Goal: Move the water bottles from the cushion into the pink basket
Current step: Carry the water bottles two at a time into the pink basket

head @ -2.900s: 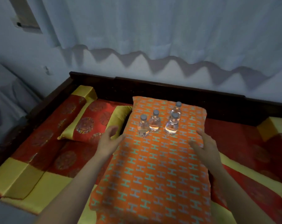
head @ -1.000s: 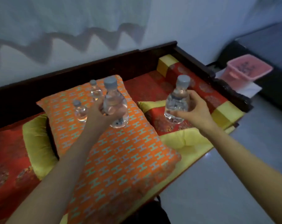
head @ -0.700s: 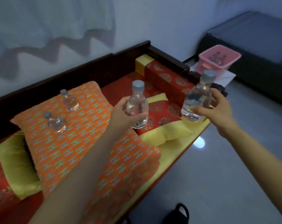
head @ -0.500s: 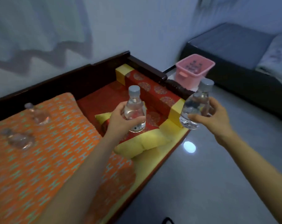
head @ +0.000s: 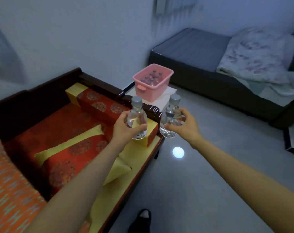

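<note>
My left hand (head: 122, 130) grips a small clear water bottle (head: 136, 117) with a grey cap, held upright over the right end of the wooden couch. Beside it, my right hand (head: 185, 126) holds a second clear bottle (head: 171, 115), also upright, above the floor. The pink basket (head: 143, 88) stands ahead of both hands on a white low stand, and several capped bottles stand inside it. Only a strip of the orange patterned cushion (head: 6, 190) shows at the lower left; no bottles on it are in view.
The dark wooden couch (head: 99, 82) carries red and yellow cushions, with a carved armrest just beyond my left hand. A dark low bed (head: 201, 52) with a floral blanket lies at the right. Grey floor lies below my right arm; a foot in a dark slipper shows at the bottom.
The view has swung right, away from the orange cushion. Both hands have carried their bottles toward the pink basket, which now sits closer and nearer the centre.
</note>
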The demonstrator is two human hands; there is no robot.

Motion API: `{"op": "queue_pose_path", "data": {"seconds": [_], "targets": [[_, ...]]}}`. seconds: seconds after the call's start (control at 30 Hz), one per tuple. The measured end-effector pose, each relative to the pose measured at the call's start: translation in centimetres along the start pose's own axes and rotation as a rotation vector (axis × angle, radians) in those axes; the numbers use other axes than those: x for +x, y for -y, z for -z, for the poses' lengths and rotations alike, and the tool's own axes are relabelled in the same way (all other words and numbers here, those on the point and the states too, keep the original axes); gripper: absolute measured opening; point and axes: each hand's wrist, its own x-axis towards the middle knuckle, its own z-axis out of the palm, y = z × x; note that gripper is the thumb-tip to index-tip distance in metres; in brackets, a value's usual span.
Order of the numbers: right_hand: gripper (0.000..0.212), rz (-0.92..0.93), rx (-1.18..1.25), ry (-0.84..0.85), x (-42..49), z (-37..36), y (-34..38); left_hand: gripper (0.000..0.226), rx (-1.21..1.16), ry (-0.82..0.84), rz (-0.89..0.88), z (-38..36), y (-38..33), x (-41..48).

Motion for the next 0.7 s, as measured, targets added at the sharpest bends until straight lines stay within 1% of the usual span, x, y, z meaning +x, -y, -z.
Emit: {"op": "queue_pose_path", "data": {"seconds": [0.2,0.3,0.4,0.53,0.7], "targets": [[0.059,-0.016,-0.018,-0.036,9.0,4.1,-3.3,0.057,-0.017,0.063,-0.028,-6.1,0.5,8.7],[0.058,-0.038,-0.003,-0.058,14.3,6.4,-4.1,0.057,0.001,0.086,0.002,-8.5,0.7,13.8],[0.062,-0.052,0.001,-0.075,19.2,8.5,-4.3,0.054,0.016,0.085,0.002,-10.5,0.7,18.7],[0.06,-0.043,-0.002,-0.106,26.2,11.9,-4.5,0.054,0.013,0.061,0.003,-14.0,-0.5,25.7],[0.064,-0.026,-0.028,-0.108,34.0,15.3,-5.9,0.059,0.002,0.07,0.004,-18.4,-2.0,32.6]]}}
